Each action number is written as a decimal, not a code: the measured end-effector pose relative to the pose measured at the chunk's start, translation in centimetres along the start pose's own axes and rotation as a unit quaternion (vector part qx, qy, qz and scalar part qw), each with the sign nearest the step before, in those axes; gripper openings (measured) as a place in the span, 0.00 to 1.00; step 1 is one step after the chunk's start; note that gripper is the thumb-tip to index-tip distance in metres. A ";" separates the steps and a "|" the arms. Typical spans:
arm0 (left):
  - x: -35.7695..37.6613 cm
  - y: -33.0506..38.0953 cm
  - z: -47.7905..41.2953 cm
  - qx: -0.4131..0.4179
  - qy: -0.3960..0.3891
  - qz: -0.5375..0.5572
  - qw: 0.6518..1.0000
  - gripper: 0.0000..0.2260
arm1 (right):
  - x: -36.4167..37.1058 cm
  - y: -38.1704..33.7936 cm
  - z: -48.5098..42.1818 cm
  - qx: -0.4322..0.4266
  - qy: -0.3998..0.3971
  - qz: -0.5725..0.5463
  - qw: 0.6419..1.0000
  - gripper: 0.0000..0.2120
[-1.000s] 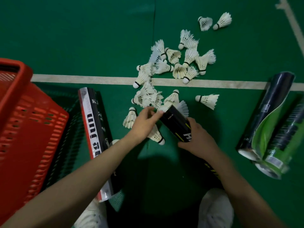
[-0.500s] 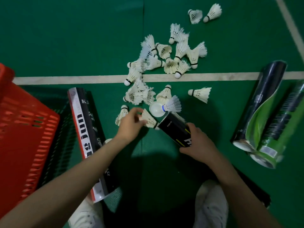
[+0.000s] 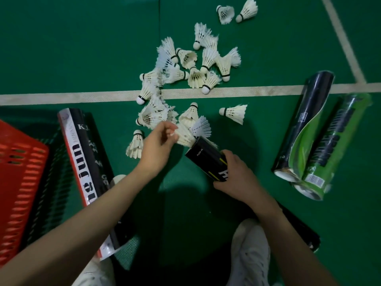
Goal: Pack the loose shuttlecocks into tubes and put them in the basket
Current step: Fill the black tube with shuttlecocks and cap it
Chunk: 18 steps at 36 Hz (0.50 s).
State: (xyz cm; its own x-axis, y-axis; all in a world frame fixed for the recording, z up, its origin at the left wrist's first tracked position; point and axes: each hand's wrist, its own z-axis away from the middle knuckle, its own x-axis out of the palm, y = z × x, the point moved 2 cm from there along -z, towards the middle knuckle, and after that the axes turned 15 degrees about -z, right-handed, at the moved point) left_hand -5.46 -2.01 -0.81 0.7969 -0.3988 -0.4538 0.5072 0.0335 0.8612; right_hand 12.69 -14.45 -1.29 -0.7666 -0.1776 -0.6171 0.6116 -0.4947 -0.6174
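Observation:
My right hand [image 3: 235,178] grips a black tube [image 3: 208,162] with a yellow stripe, its open mouth pointing up-left. My left hand [image 3: 158,145] pinches a white feather shuttlecock [image 3: 183,135] at the tube's mouth, skirt sticking out. Right beside it lies a white plastic shuttlecock [image 3: 201,126]. Several loose shuttlecocks [image 3: 193,67] are scattered on the green floor beyond the hands. The red basket [image 3: 18,178] stands at the left edge.
A black-and-white tube [image 3: 84,162] lies beside the basket. Two tubes, one dark [image 3: 305,124] and one green [image 3: 332,145], lie at the right. A white court line [image 3: 82,96] crosses the floor. My white shoes [image 3: 249,252] are at the bottom.
My left hand picked a shuttlecock off the floor by the pile and brought it to the tube's mouth. The right hand kept holding the tube.

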 end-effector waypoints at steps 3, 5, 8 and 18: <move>0.8 0.3 0.8 0.010 -0.046 0.007 0.999 0.10 | 0.1 0.2 0.3 -0.013 0.007 0.000 1.000 0.39; 1.1 0.6 1.3 0.006 -0.063 0.038 0.997 0.11 | 0.1 0.2 0.4 -0.017 0.008 0.000 1.000 0.39; 1.9 1.0 1.9 -0.024 -0.066 0.081 0.994 0.12 | 0.0 0.4 0.4 -0.021 0.009 0.000 1.000 0.39; 3.2 1.4 2.2 -0.009 -0.110 0.042 0.993 0.07 | -0.5 1.3 0.4 -0.015 0.009 -0.036 0.999 0.40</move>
State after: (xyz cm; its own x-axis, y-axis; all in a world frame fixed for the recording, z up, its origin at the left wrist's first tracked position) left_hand -2.87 -5.26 -0.56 0.7464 -0.5850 -0.3173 0.4493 0.0913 0.8887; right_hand 13.81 -15.36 -1.60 -0.8052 -0.1268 -0.5793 0.5610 -0.4793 -0.6749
